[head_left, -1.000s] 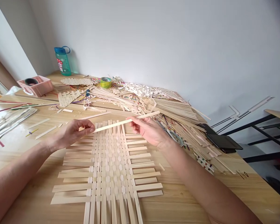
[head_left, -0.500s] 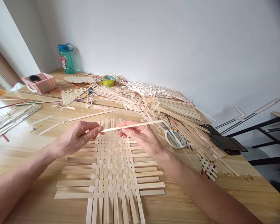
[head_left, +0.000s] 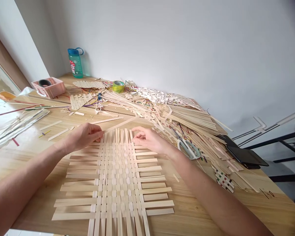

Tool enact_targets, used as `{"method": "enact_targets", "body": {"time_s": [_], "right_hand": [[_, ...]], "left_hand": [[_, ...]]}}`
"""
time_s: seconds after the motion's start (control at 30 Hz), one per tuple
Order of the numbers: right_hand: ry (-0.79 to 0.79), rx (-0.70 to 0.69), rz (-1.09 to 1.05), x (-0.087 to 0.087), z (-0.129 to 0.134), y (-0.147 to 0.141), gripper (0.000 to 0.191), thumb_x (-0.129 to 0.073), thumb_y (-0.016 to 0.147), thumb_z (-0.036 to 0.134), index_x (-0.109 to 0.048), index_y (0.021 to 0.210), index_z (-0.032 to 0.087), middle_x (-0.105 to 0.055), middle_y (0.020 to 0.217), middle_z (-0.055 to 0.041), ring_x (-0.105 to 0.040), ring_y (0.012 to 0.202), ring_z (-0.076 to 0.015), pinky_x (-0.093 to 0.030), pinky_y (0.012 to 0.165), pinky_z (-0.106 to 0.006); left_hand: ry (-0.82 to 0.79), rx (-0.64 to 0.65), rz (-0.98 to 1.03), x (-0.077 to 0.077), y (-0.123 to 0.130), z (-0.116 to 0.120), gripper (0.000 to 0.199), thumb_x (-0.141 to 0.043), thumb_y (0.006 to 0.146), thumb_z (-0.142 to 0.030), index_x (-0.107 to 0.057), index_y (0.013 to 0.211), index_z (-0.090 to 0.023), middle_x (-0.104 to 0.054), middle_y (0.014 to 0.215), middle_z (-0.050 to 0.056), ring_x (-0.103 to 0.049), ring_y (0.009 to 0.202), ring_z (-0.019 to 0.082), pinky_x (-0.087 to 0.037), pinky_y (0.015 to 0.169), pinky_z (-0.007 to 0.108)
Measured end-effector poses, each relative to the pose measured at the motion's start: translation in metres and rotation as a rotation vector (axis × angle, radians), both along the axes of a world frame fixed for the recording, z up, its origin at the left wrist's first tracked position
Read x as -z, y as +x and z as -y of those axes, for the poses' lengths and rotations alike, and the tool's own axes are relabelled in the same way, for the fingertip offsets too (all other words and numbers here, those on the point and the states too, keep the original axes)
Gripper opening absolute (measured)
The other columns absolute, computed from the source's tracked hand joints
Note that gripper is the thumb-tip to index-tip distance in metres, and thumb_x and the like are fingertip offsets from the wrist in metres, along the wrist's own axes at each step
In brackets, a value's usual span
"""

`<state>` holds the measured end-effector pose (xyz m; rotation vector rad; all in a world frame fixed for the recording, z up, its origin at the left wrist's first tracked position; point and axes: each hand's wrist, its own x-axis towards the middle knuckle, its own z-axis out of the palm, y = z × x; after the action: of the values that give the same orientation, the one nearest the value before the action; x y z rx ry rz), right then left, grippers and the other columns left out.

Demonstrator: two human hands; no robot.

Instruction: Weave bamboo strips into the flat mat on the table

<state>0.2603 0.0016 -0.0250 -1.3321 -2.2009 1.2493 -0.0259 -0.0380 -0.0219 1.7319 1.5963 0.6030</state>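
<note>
Nearest, the two hands are apart at the far edge of a woven mat of pale wooden strips (head_left: 115,173), which lies flat on the wooden surface (head_left: 194,209). The left hand (head_left: 85,137) pinches one loose strip (head_left: 119,124), which slants away over the mat's far edge. The right hand (head_left: 147,139) has let go of that strip, which both hands gripped in the earlier frame; it now sits open, its fingertips (head_left: 135,140) at the mat's edge. Just right of the mat lies one pair of scissors (head_left: 188,149). Two loose strips (head_left: 58,134) lie left of it. Beyond the mat spread a large heap of strips (head_left: 186,118), one roll of tape (head_left: 118,86), one pink tray (head_left: 48,88) and one water bottle (head_left: 75,63).
</note>
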Motion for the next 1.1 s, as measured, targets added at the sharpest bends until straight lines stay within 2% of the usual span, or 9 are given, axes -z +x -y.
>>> {"method": "enact_targets", "body": {"time_s": [0.13,0.27,0.43,0.53,0.63,0.83,1.0,1.1], "right_hand": [[-0.187,0.028,-0.039,-0.008,-0.003,-0.001,0.045,-0.066,0.090,0.034,-0.051,0.128,0.015,-0.073,0.102,-0.0073,-0.067,0.087,-0.0157,-0.047,0.081,-0.029],[-0.262,0.007,-0.023,-0.014,-0.006,-0.003,0.048,-0.069,0.089,0.037,-0.051,0.128,0.016,-0.072,0.088,-0.0042,-0.065,0.080,-0.0151,-0.047,0.076,-0.029],[-0.377,0.027,-0.108,-0.014,-0.013,-0.006,0.067,-0.079,0.079,0.038,-0.050,0.134,0.014,-0.066,0.079,0.0003,-0.059,0.068,-0.0124,-0.043,0.062,-0.026],[-0.472,-0.020,-0.229,-0.013,-0.020,-0.007,0.054,-0.085,0.071,0.036,-0.062,0.114,0.014,-0.062,0.076,0.0025,-0.052,0.060,-0.0081,-0.037,0.053,-0.022],[-0.581,-0.070,-0.313,-0.009,-0.029,-0.008,0.039,-0.087,0.067,0.034,-0.065,0.093,0.014,-0.059,0.073,0.0041,-0.046,0.056,-0.0047,-0.034,0.049,-0.018],[-0.746,-0.078,-0.367,-0.008,-0.037,-0.014,0.035,-0.088,0.064,0.030,-0.066,0.087,0.014,-0.069,0.082,-0.0011,-0.063,0.071,-0.0101,-0.050,0.066,-0.021],[-0.835,-0.104,-0.423,-0.009,-0.033,-0.017,0.044,-0.089,0.062,0.029,-0.068,0.098,0.015,-0.073,0.088,-0.0042,-0.068,0.077,-0.0158,-0.055,0.076,-0.027],[-0.807,-0.206,-0.447,-0.007,-0.032,-0.016,0.043,-0.087,0.065,0.028,-0.068,0.101,0.016,-0.074,0.096,-0.0061,-0.069,0.089,-0.0187,-0.054,0.086,-0.030]], "left_hand": [[-0.149,0.036,0.147,0.000,-0.005,-0.003,0.041,-0.057,0.079,-0.054,-0.066,0.074,-0.014,-0.069,0.071,0.007,-0.063,0.069,0.018,-0.049,0.065,0.028],[-0.133,-0.030,0.197,0.000,-0.014,-0.005,0.035,-0.064,0.077,-0.049,-0.065,0.069,-0.014,-0.067,0.070,0.005,-0.059,0.070,0.016,-0.049,0.072,0.030],[-0.203,0.002,0.326,-0.003,-0.014,-0.002,0.038,-0.069,0.075,-0.050,-0.067,0.071,-0.013,-0.069,0.073,0.007,-0.063,0.073,0.018,-0.052,0.076,0.034],[-0.225,0.047,0.428,-0.007,-0.010,0.000,0.038,-0.071,0.075,-0.051,-0.068,0.072,-0.013,-0.069,0.074,0.006,-0.062,0.073,0.016,-0.053,0.078,0.033],[-0.201,0.084,0.501,-0.010,-0.007,0.001,0.038,-0.074,0.075,-0.051,-0.071,0.075,-0.013,-0.068,0.077,0.005,-0.060,0.073,0.013,-0.051,0.078,0.030],[-0.148,0.115,0.554,-0.013,-0.009,-0.001,0.039,-0.077,0.075,-0.052,-0.071,0.072,-0.013,-0.068,0.076,0.005,-0.058,0.072,0.013,-0.050,0.075,0.029],[-0.123,0.142,0.529,-0.021,-0.013,0.001,0.034,-0.074,0.080,-0.048,-0.074,0.076,-0.014,-0.069,0.076,0.005,-0.058,0.072,0.013,-0.049,0.076,0.028],[-0.110,0.157,0.501,-0.024,-0.014,0.003,0.032,-0.071,0.083,-0.045,-0.074,0.078,-0.014,-0.069,0.075,0.004,-0.059,0.072,0.012,-0.049,0.076,0.027]]}}
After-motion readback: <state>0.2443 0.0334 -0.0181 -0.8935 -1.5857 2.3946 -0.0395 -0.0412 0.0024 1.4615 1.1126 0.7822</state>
